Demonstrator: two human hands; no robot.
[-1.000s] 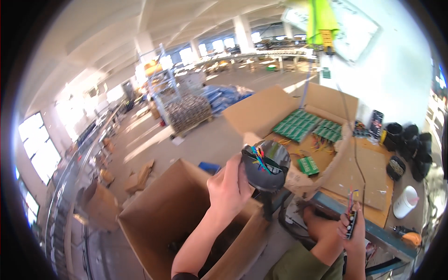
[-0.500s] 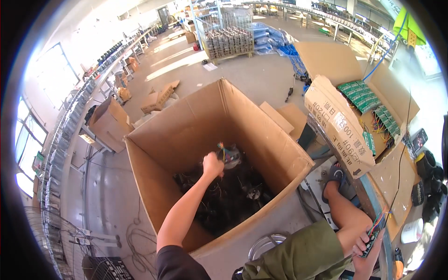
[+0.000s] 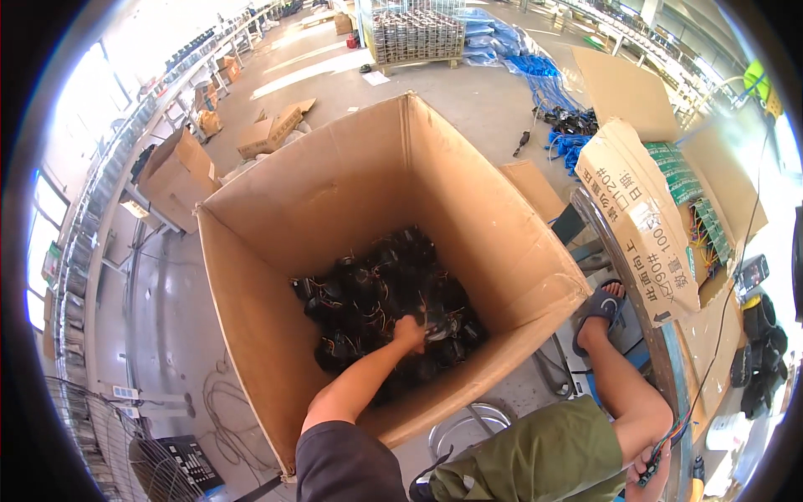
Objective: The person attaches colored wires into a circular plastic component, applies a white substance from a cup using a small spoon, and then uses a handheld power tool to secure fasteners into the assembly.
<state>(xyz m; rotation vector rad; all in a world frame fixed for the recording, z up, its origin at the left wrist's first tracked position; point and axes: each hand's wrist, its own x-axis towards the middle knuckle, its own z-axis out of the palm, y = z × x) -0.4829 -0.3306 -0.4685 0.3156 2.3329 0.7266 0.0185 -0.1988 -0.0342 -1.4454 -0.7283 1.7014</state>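
A deep open cardboard box (image 3: 309, 163) stands in front of me. Many black parts with thin coloured wires (image 3: 368, 289) cover its bottom. Down among them, my left hand (image 3: 408, 332) is closed around a silver-and-black part with wires (image 3: 440, 329); blur hides its exact kind. My right hand (image 3: 656, 489) is low at the right beside my knee. Its fingers grip a small green circuit board (image 3: 648, 473), from which coloured wires run upward.
At right, an opened carton (image 3: 640, 217) holds rows of green circuit boards (image 3: 673, 171) on a bench. Black parts (image 3: 761, 343) lie beside it. A wire-mesh crate (image 3: 418, 33) stands far off. Cables lie on the floor at left, near a fan guard (image 3: 109, 435).
My left hand has gone lower into the box with the silver-and-black part, down among the others. My right hand has dropped slightly, still holding the board. The view has shifted.
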